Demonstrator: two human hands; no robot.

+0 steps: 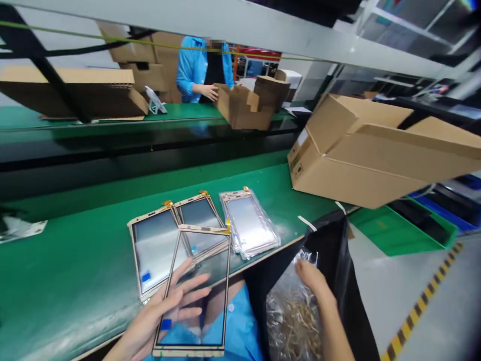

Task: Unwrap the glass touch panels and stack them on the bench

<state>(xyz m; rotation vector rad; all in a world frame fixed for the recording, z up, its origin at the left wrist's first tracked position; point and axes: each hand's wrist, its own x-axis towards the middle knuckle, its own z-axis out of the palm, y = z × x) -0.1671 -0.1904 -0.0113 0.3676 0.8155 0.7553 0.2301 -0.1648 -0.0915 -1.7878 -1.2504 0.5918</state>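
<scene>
Left hand (148,326) open flat under touch panel (208,306), supporting its back face. Right hand (313,281) in black bag (338,250); grip unclear.

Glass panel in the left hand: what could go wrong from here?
1. The left hand holds the glass panel on spread fingers only, off the table edge; it could slip and fall.
2. Fingers lie flat on its face, so smudges are likely.
3. The bagged stack lies close to the table edge beside the black bag, where the right hand reaches in; a knock could push it off.
</scene>
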